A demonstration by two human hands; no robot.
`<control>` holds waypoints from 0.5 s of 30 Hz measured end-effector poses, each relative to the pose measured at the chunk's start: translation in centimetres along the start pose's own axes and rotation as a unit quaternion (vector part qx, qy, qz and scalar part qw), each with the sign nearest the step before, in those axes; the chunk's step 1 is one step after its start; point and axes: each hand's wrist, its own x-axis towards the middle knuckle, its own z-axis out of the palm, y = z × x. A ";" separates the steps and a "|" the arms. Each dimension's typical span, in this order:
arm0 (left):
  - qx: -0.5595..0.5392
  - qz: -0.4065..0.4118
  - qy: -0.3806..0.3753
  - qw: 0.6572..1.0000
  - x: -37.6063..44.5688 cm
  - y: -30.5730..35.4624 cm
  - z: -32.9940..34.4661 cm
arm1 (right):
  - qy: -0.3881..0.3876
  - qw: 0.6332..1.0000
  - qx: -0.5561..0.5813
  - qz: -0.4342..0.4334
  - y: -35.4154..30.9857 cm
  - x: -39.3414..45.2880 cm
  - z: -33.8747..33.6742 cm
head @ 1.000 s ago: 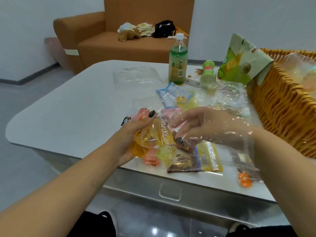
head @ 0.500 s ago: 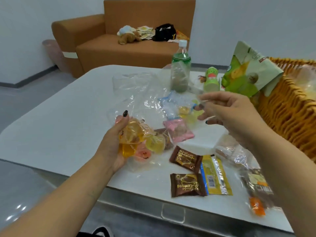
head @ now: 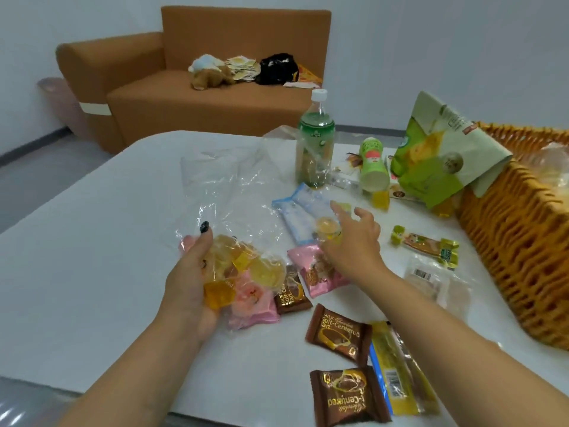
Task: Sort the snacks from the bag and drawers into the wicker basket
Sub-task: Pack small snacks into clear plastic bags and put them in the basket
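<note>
Left hand (head: 197,282) — fingers curled round a cluster of jelly cups (head: 246,266) still wrapped in the clear plastic bag (head: 228,186), held just above the tabletop (head: 92,241) toward its near edge. Right hand (head: 354,241) — fingers spread and relaxed, holding nothing, reaching over a loose jelly cup (head: 328,226) and a pale blue packet (head: 303,208) at mid-table. Wicker basket (head: 523,241) — at the right edge, a green snack bag (head: 437,155) leaning on its rim. Chocolate tart packets (head: 338,334) and a yellow bar (head: 397,380) lie close to the near edge. Risks: the thin, slack film could let cups slide out of the bag mouth if tipped; a sweeping forearm could push the near-edge packets off; the upright green bottle (head: 315,143) — draped by film — may topple if the bag is tugged.
</note>
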 end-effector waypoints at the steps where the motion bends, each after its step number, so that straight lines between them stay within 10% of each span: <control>1: -0.006 -0.005 0.002 1.000 0.1 0.2 0.0 | -0.012 0.999 -0.039 -0.013 0.0 0.3 0.1; 9: -0.018 0.009 0.004 1.000 -0.5 1.4 0.3 | -0.005 0.982 -0.189 -0.026 0.2 -0.5 0.8; 15: -0.017 0.052 -0.003 0.998 -2.7 2.3 1.6 | 0.000 0.999 -0.048 0.009 1.8 -2.0 -1.3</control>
